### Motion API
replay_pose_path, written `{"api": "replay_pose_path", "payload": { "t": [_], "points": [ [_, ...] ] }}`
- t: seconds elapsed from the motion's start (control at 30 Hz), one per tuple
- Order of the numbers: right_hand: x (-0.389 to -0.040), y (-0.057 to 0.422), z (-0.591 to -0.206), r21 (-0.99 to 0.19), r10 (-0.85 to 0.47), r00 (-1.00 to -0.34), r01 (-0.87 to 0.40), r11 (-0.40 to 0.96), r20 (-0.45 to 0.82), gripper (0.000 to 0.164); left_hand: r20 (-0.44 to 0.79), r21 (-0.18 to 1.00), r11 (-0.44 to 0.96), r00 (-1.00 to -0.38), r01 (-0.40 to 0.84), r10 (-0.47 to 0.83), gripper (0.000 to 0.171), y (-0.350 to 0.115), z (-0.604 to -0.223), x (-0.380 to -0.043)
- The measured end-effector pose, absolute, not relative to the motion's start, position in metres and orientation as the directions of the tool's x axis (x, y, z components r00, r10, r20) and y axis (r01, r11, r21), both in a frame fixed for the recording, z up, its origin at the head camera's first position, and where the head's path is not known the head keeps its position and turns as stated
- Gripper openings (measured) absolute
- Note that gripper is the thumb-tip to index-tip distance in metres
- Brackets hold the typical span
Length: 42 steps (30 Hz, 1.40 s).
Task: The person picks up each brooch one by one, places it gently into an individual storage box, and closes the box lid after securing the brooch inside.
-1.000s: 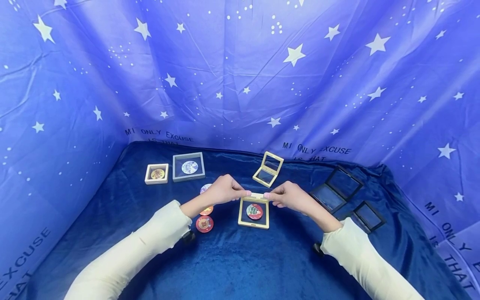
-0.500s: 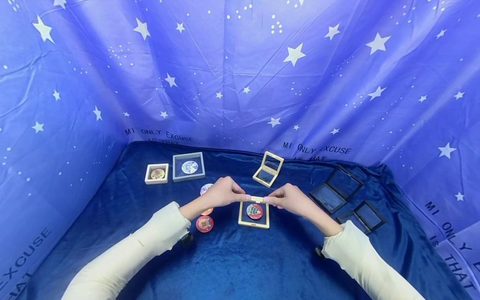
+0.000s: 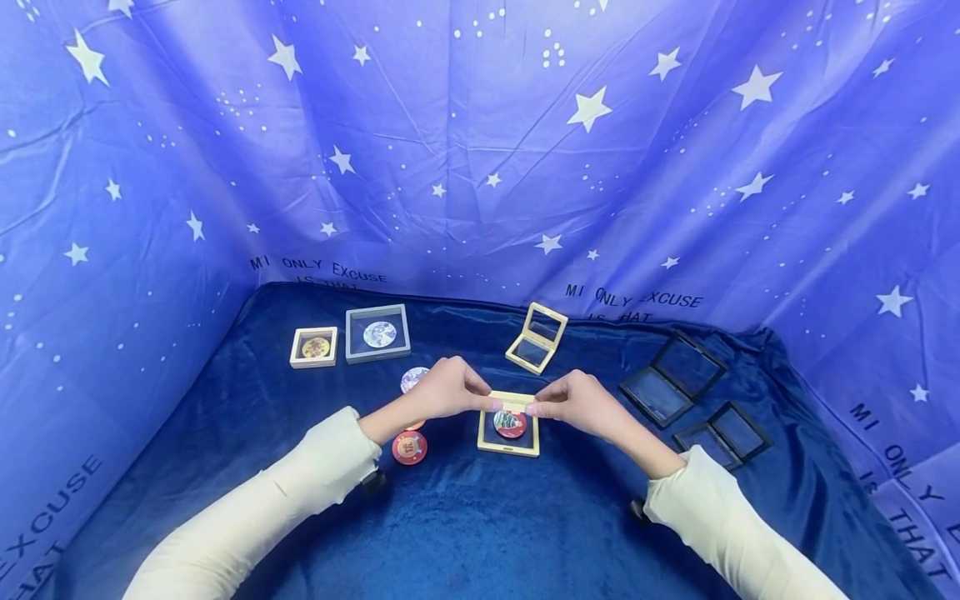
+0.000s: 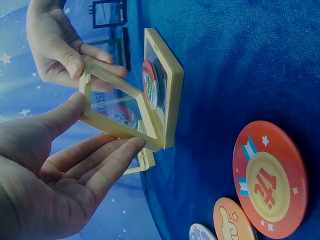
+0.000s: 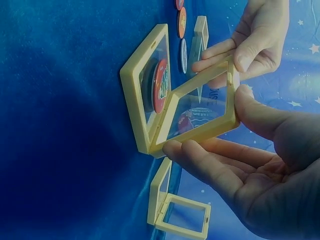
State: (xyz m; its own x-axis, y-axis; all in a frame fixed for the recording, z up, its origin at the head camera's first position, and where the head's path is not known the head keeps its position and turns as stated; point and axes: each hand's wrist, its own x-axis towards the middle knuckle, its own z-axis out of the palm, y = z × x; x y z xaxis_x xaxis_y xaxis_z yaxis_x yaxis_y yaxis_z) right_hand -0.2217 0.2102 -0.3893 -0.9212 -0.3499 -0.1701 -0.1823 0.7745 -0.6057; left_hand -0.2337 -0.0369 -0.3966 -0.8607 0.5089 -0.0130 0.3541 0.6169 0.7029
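Left hand (image 3: 452, 388) and right hand (image 3: 573, 400) pinch the tilted lid (image 3: 513, 399) of a yellow frame (image 3: 508, 452), a red badge (image 3: 511, 426) on its base; even pressure should prevent twisting.

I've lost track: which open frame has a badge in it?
The nearer yellow frame: a red badge lies in it; the farther yellow frame and two black frames show none.

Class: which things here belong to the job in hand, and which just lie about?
In the job: left hand, right hand, gripped yellow frame, its red badge.

Lying about, apparently: other yellow frame, larger black frame, smaller black frame, grey frame, pale frame, three loose badges.
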Motion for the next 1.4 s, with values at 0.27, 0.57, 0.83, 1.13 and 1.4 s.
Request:
{"api": "replay_pose_path", "payload": {
  "t": [0.27,0.57,0.83,1.13,1.4],
  "points": [
    [-0.219,0.21,-0.393,-0.607,-0.346,-0.928,-0.199,0.77,-0.135,0.038,0.003,0.701,0.622,-0.873,0.35,0.488,0.03,-0.036,-0.402,-0.231],
    [-0.216,0.207,-0.394,-0.614,-0.345,-0.931,-0.204,0.762,-0.119,0.025,0.043,0.712,0.6,-0.876,0.364,0.48,0.034,-0.036,-0.407,-0.23],
    [-0.213,0.205,-0.397,-0.628,-0.353,-0.929,-0.209,0.749,-0.112,0.019,0.053,0.722,0.595,-0.886,0.353,0.46,0.032,-0.035,-0.412,-0.228],
    [-0.212,0.202,-0.398,-0.619,-0.353,-0.928,-0.209,0.757,-0.118,0.021,0.086,0.733,0.566,-0.877,0.377,0.473,0.03,-0.036,-0.412,-0.225],
    [-0.21,0.201,-0.398,-0.624,-0.348,-0.931,-0.206,0.753,-0.112,0.022,0.099,0.738,0.557,-0.878,0.381,0.469,0.032,-0.036,-0.412,-0.224]
  ]
}}
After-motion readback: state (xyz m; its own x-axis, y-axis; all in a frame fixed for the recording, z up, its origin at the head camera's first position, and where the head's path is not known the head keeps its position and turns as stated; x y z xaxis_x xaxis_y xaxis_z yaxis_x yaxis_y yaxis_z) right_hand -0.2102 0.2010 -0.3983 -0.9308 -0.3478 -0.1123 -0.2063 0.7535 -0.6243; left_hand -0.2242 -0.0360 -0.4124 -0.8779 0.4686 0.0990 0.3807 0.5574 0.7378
